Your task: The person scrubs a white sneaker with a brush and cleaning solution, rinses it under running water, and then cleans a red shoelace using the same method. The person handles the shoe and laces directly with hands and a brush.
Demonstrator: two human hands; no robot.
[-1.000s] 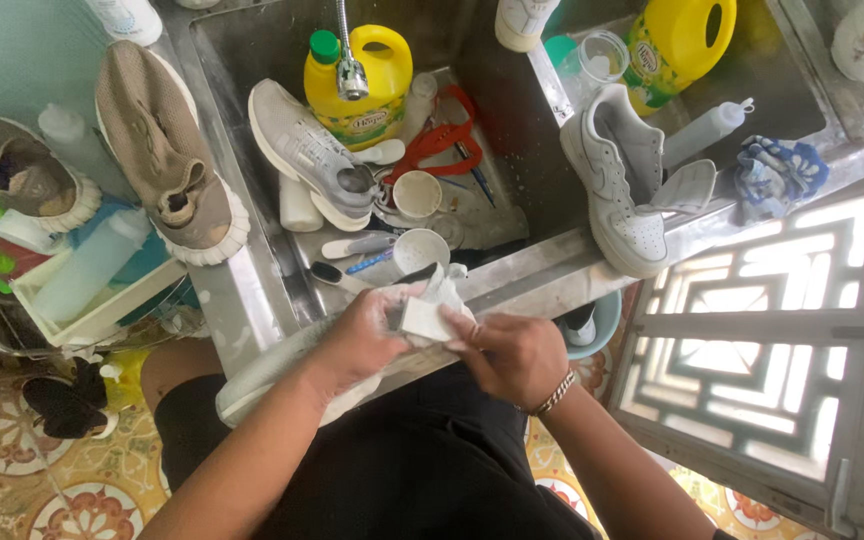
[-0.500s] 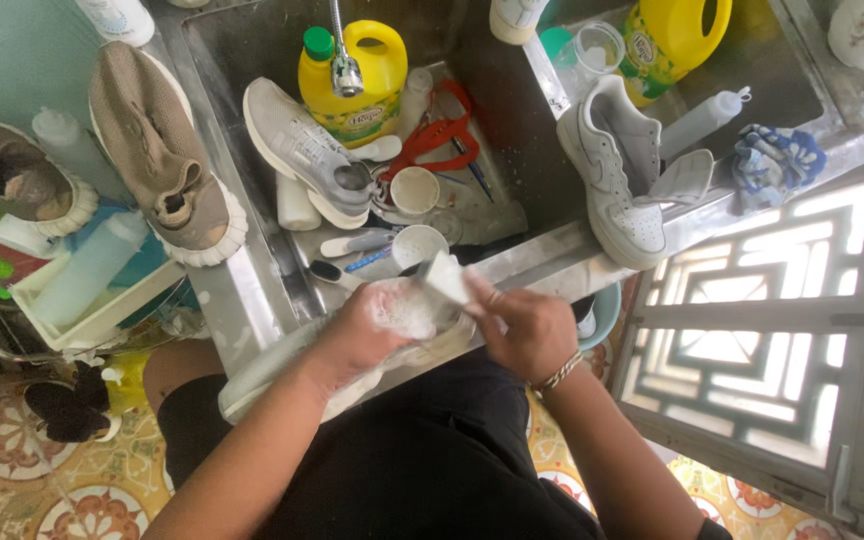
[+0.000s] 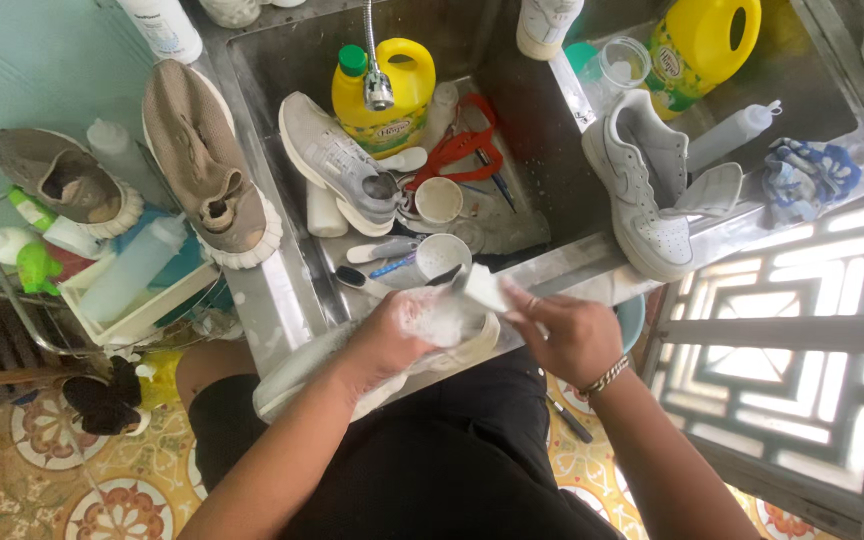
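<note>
1. White and foamy, the shoe point(image 3: 372, 370) lies across the person's lap against the near edge of the steel sink point(image 3: 542, 150), its toe end under both hands and its heel end trailing out to the left of the grip.
2. Clamped over the sudsy toe, the left hand point(image 3: 397, 335) has its fingers curled down around the shoe, holding it firm.
3. Just to the right of that hold, the right hand point(image 3: 567, 335) pinches a small white sponge block point(image 3: 482, 288) between thumb and fingertips; the block touches the shoe's lathered end. A metal bracelet point(image 3: 607, 378) sits on that wrist.
4. Right behind the grip, inside the sink, stand two white cups point(image 3: 442, 255), with brushes point(image 3: 372, 250) lying just to their left.
5. Further back from the hands, a grey sneaker point(image 3: 337, 160) leans among red-handled scissors point(image 3: 462, 150), touching a yellow jug with a green cap point(image 3: 392, 85) under the tap point(image 3: 377, 85).
6. Off to the right of the grip, a white leather sneaker point(image 3: 642, 200) rests on the sink's divider, with a blue and white cloth point(image 3: 807, 178) well beyond it and a second yellow jug point(image 3: 702, 45) behind.
7. Off to the left, a tan knit shoe point(image 3: 202, 160) lies on the steel counter, and another tan shoe point(image 3: 67, 185) sits on a rack of plastic bottles point(image 3: 132, 270).
</note>
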